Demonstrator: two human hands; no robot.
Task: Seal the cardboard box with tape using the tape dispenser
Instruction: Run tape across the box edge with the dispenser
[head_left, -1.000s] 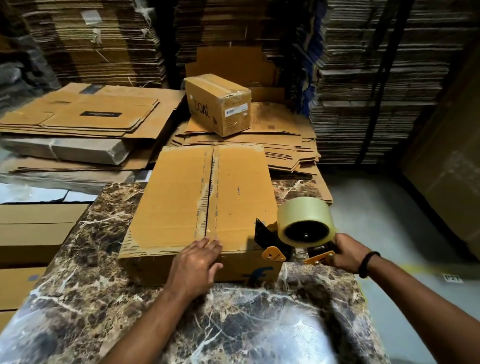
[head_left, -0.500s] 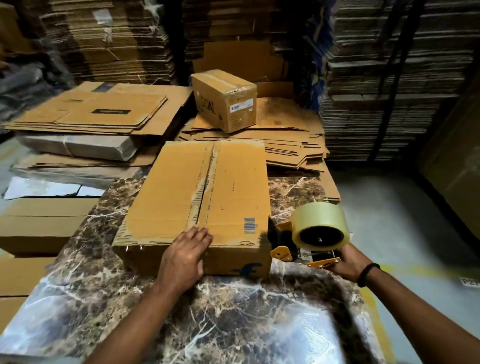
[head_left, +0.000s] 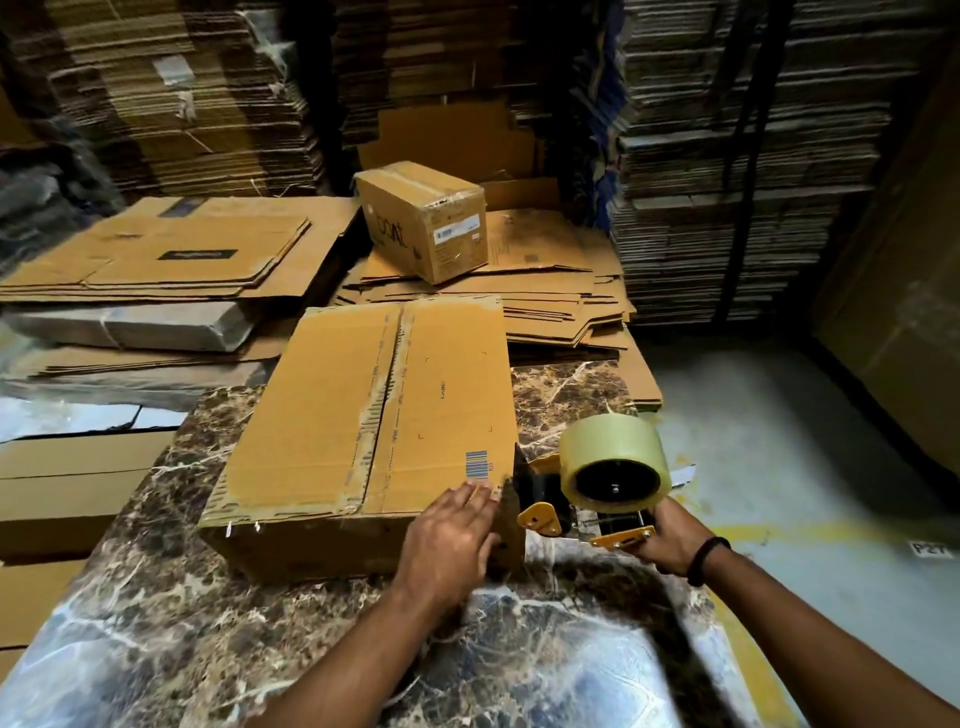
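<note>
A flat brown cardboard box (head_left: 363, 415) lies on the marble table (head_left: 156, 623), flaps closed, its centre seam running away from me. My left hand (head_left: 452, 540) rests with straight fingers on the box's near right corner. My right hand (head_left: 670, 540) grips the handle of the tape dispenser (head_left: 582, 499), a black and yellow frame carrying a big clear tape roll (head_left: 613, 462). The dispenser's front sits against the box's near right corner, beside my left hand.
A smaller sealed box (head_left: 426, 218) sits on flattened cartons (head_left: 545, 301) behind the table. More flat cardboard (head_left: 156, 254) lies at left, and tall stacks (head_left: 727, 156) fill the back. Grey floor (head_left: 779, 441) with a yellow line lies to the right.
The box has turned so its near right corner now meets the dispenser. My left hand slid right along the near edge, from the seam to that corner. The dispenser stayed at the box's right.
</note>
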